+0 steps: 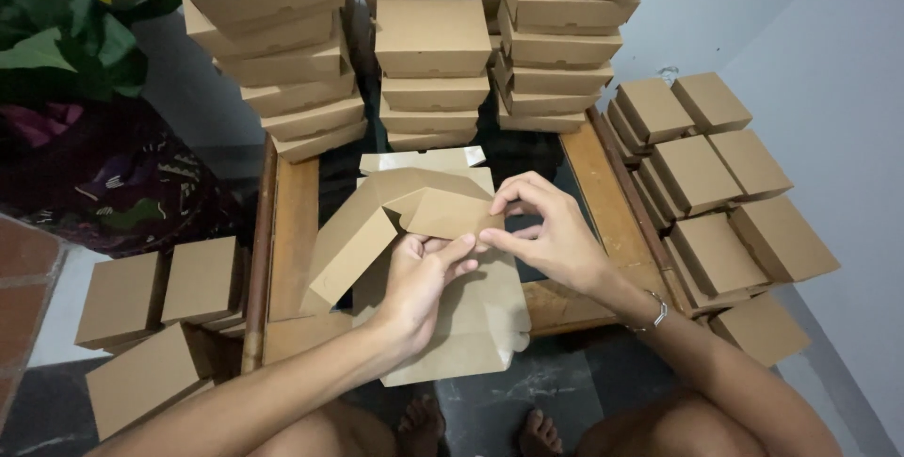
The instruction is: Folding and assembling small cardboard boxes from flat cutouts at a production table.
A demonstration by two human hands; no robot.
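Folding now: you hold a half-formed box (414,217) over the middle of the surface (603,184), just above a flat blank (471,325) that lies under your hands.
Done: many closed boxes are already made; three tall stacks (433,52) stand at the far end, a layered batch (716,184) sits on your right, and a few more (160,302) rest on the floor at your left.
Left: the box in hand is open, one long side panel (344,250) splayed out to the left and a flap raised at the centre; at least the one blank below is unfolded, and there may be more beneath it, though the view does not show that.
Left hand (419,278): palm turned up under the box, wrist low, forearm coming in from your lower left; fingers (452,250) curled up and pinching the flap's near edge.
Right hand (551,231): arched over from the right, wrist with a bracelet (656,309) resting near the surface's edge; thumb and forefinger pressed together on the flap's right corner, the other fingers loosely spread above.
Body: you sit low, knees apart, bare feet (476,429) on the dark floor.
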